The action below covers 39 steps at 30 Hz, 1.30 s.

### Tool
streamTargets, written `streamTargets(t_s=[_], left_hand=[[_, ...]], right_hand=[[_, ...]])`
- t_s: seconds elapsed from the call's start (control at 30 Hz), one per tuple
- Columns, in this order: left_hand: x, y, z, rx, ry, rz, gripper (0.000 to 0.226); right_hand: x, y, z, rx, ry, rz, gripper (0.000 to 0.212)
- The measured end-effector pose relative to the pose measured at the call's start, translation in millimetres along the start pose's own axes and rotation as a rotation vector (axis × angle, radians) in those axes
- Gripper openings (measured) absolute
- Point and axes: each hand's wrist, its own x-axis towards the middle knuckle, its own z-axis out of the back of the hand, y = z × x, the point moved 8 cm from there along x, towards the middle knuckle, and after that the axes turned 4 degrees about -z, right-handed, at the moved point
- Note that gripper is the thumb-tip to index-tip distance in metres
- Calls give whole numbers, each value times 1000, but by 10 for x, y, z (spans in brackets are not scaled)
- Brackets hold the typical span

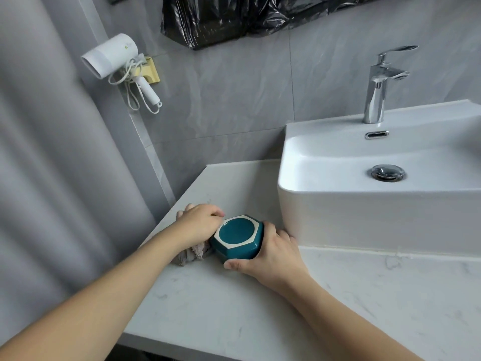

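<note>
A teal dish [238, 237] with a white hexagonal rim on its underside is tilted on its side, base facing me, just left of the basin. My right hand [270, 252] grips it from the right, thumb under its lower edge. My left hand [199, 225] presses down on a grey cloth [192, 254] on the white marble counter [234, 308], right beside the dish. Most of the cloth is hidden under that hand.
A white basin [364, 220] stands on the counter at right, with a chrome tap [377, 87] and drain [387, 173]. A white hair dryer [117, 63] hangs on the grey tiled wall. A black plastic bag [234, 16] hangs above. The counter's left edge drops off beside my left arm.
</note>
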Motion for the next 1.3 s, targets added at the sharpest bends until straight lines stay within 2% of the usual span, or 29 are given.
streamTargets(t_s=[0.1,0.17,0.3,0.43,0.5,0.57,0.63,0.7,0.77,0.83,0.93,1.13,1.3], left_hand=[[-63,-100,-244,-214,331,6,33],[-74,-148,-261,-320,383,-11,31],[-87,-170,-224,-447,364,-59,47],[-187,-157,-206,-508,285,-124,46],[-253,-118,-157,-529,224,-142,54],[-339,-132,-123,-523,193,-183,62],[-497,-261,-73,-450,175,-270,64],[-703,-464,32,-229,101,-396,56],[-924,-683,180,-65,-31,-552,45],[-1122,-876,346,2,-164,-692,38],[-1374,-1197,539,65,-298,-848,33],[-1941,-2078,659,196,-394,-1206,45],[-1972,-2941,692,238,-481,-1439,38]], right_hand=[[5,3,8,7,-5,1,101],[-1,3,23,38,-9,8,102],[-40,15,49,217,-1,57,107],[-64,7,19,372,100,87,108],[-79,6,31,515,167,95,97],[-108,-24,78,725,226,2,82],[-165,2,188,764,264,-48,64],[-266,92,342,615,290,15,47],[-417,199,564,354,247,114,39],[-571,294,844,151,156,228,40],[-844,434,1275,-27,104,431,39],[-1379,399,2219,-527,-69,747,39],[-1464,55,3054,-843,-206,929,33]])
